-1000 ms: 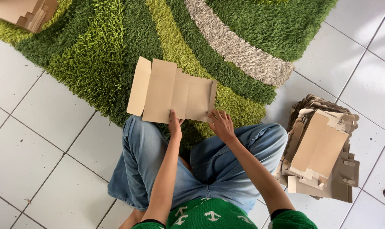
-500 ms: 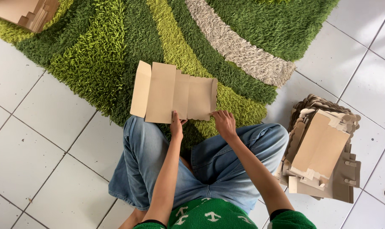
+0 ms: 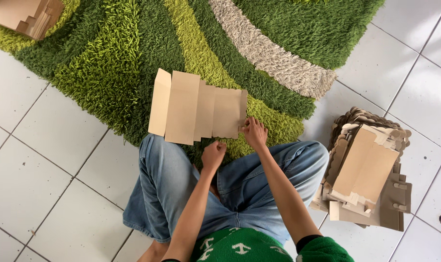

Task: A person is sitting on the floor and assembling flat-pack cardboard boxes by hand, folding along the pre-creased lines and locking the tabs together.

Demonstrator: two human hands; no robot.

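Flat unfolded cardboard box blank [image 3: 196, 109] lies on green shag rug [image 3: 109, 63], far of knees. Right hand [image 3: 253, 132] pinches its right edge; left hand [image 3: 213, 155] fisted, empty, just near. Blank unfolded flat; stack of cardboard blanks [image 3: 366, 174] waits right.

Bright, even daylight over my floor, sharp nearly everywhere.

The white floor tiles [image 3: 41, 160] glow almost washed out at the right edge, with no hard glare. Shadows are soft and short: a thin one under the flat cardboard sheet [image 3: 196, 109], a dim patch beneath my knees. The green rug [image 3: 109, 73] shows crisp fibres. My green sleeve [image 3: 322, 250] at the bottom edge is slightly blurred.
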